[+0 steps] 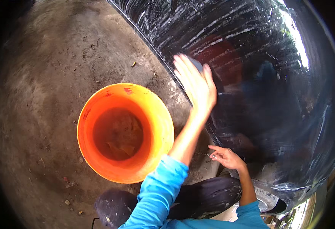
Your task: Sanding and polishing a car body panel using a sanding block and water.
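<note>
My left hand (196, 82) lies almost flat against a glossy black car panel (259, 95), near its left edge. Under its fingers a grey sanding block (196, 64) shows in part; the hand covers the rest. White streaks of wet residue run across the panel's upper part. Lower down, my right hand (228, 157) hovers by the panel's bottom edge, index finger stretched out and the others loosely bent, with what looks like water at the fingertips. Left of my left forearm stands an orange bucket (84, 133) with murky liquid (117, 131) in its bottom.
Rough, dirty concrete floor (41, 114) spreads to the left, with small debris scattered on it. My knees in dark, spotted trousers (205, 194) are just below the bucket and panel. A wheel (264, 199) shows beneath the car body at the lower right.
</note>
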